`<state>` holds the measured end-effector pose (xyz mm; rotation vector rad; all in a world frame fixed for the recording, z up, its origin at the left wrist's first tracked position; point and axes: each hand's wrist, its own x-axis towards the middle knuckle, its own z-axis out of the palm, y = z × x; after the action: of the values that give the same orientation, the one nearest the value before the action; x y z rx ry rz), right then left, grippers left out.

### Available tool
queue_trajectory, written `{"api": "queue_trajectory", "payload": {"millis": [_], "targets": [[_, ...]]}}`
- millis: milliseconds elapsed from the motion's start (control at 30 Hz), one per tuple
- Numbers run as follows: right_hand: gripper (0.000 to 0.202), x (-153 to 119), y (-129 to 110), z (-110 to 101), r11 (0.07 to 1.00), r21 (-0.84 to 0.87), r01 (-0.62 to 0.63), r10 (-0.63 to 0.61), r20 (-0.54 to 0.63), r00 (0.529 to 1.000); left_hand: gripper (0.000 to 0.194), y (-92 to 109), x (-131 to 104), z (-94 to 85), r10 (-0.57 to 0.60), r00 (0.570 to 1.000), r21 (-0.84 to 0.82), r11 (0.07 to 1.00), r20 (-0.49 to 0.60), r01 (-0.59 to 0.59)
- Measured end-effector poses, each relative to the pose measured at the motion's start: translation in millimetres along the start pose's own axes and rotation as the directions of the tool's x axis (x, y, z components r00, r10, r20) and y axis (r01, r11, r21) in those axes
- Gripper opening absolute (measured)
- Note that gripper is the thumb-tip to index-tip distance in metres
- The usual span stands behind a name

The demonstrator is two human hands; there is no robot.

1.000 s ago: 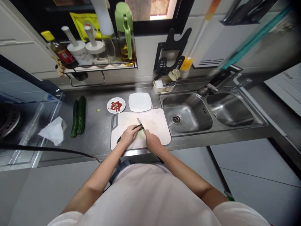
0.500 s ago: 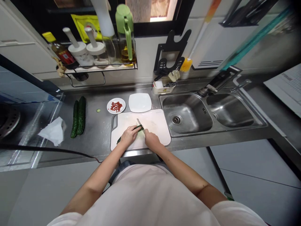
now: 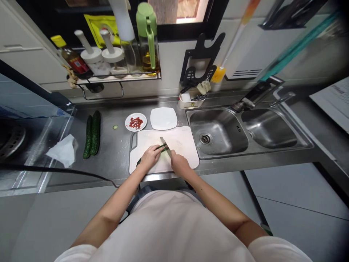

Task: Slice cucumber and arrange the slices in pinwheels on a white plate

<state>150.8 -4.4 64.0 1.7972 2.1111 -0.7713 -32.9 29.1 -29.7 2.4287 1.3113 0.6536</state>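
A white cutting board lies on the steel counter in front of me. My left hand presses a cucumber against the board, its fingers closed over it; the dark green end shows at the left of the hand. In my right hand is a knife, gripped by its handle. The blade points away from me and lies across the cucumber, close to my left fingertips. Beyond the board stand a plate of chopped red pieces and a bare white square plate.
Two whole cucumbers and a crumpled white tissue lie to the left, with a small cucumber end nearby. A double sink borders the board on the right. A rack with seasoning jars hangs at the back left.
The knife and my right hand have shifted slightly to the right, and the blade shows broader. My left hand keeps its hold on the cucumber. The whole view has shifted a little.
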Motion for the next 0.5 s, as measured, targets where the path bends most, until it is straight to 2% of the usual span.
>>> {"api": "queue_trajectory", "payload": {"millis": [500], "targets": [[0.029, -1.2, 3.1, 1.4, 1.000, 0.002, 0.012, -0.011, -0.022, 1.000, 0.038, 0.1, -0.4, -0.5, -0.003, 1.000, -0.015, 1.000, -0.009, 0.003]]}}
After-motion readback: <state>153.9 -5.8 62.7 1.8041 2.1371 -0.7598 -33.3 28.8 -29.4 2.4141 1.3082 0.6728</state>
